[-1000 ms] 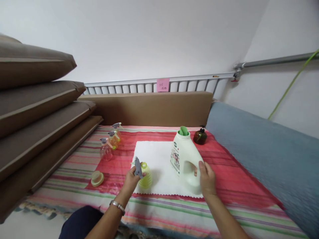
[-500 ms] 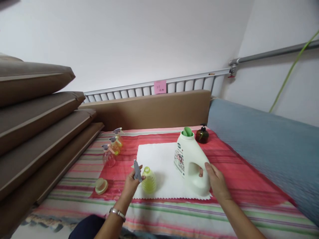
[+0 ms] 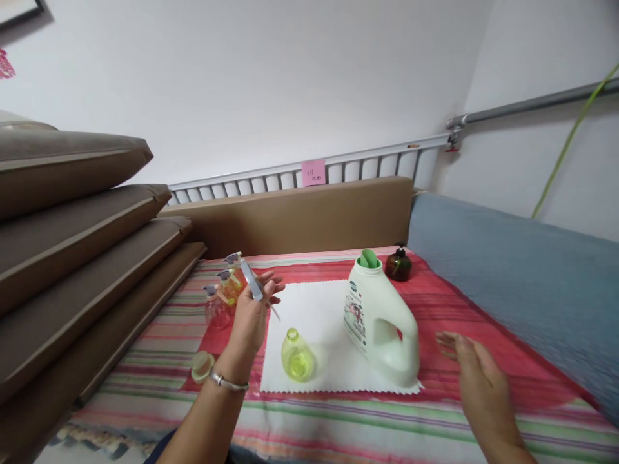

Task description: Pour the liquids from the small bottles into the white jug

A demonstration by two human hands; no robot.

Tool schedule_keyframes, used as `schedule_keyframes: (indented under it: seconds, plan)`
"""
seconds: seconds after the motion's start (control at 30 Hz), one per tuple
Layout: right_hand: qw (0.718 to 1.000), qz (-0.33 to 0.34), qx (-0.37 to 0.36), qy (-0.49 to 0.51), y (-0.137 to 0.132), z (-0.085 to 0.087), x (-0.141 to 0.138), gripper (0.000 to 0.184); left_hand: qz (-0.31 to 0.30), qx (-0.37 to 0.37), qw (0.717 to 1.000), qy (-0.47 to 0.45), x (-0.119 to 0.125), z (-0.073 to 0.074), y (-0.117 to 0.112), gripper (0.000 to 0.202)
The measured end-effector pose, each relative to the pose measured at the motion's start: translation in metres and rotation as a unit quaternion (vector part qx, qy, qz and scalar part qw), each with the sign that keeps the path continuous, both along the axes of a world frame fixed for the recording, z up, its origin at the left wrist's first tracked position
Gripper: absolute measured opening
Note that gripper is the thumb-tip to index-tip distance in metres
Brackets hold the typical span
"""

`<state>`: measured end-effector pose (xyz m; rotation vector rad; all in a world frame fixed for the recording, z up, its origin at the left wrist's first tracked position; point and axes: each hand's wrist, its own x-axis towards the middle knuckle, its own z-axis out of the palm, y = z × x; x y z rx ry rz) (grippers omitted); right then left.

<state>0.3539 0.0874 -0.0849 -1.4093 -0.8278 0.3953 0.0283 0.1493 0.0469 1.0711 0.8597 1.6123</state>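
My left hand is raised above the cloth and holds a grey spray-trigger head with its thin tube hanging down. Below it a small yellow-green bottle stands uncapped on the white cloth. A white detergent jug with an open green spout stands on the cloth's right side. To the right of the jug, my right hand hovers apart from it with fingers spread and nothing in it.
Three small spray bottles stand at the left on the striped red cover. A pale round cap lies near the front left. A dark round pump bottle sits behind the jug. Stacked brown cushions rise on the left, a blue cushion on the right.
My left hand lifted the spray head off the yellow-green bottle and raised it. My right hand let go of the jug's handle and moved away to the right.
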Motion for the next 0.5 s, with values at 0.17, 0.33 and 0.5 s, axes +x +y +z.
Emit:
schedule_keyframes:
  seconds: [0.17,0.33,0.5]
  plan:
    - [0.999,0.01,-0.035,-0.013,-0.012,-0.002,0.003,0.04,-0.034,-0.015,0.999,0.014,0.014,-0.002,0.0,0.04]
    - [0.998,0.02,-0.056,-0.007,-0.016,-0.006,-0.002,0.041,-0.04,-0.04,0.998,0.026,0.018,-0.016,0.004,0.044]
    - [0.996,0.042,-0.073,-0.002,-0.02,-0.006,-0.01,0.043,-0.036,-0.051,0.997,0.053,0.021,-0.032,0.009,0.042]
